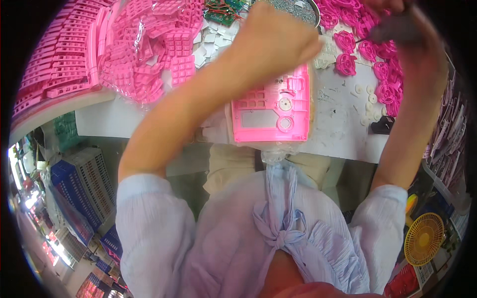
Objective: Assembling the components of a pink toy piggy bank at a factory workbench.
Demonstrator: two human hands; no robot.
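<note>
The pink shell (272, 105) lies on the table (334, 130), in front of the person's body, its near side almost at the table's front edge. To the right of it there is a bare strip of table, up to the white discs (371, 98) and a small black part (381, 125). To the left, the forearm passes above and leaves only a narrow bare band along the edge. The shell shows its ribbed inside: many square holes, one wide window and two round seats. Its far end is hidden under the left hand (280, 37), which is blurred, the fingers curled; I cannot tell how far it is open or if it holds something. The right hand (422, 24), also blurred, seems closed around a dark tool (395, 30), over the pink coils (346, 63). Farther out stand white pieces (212, 47), bagged pink keypads (180, 42) and, behind, green boards (222, 15).
</note>
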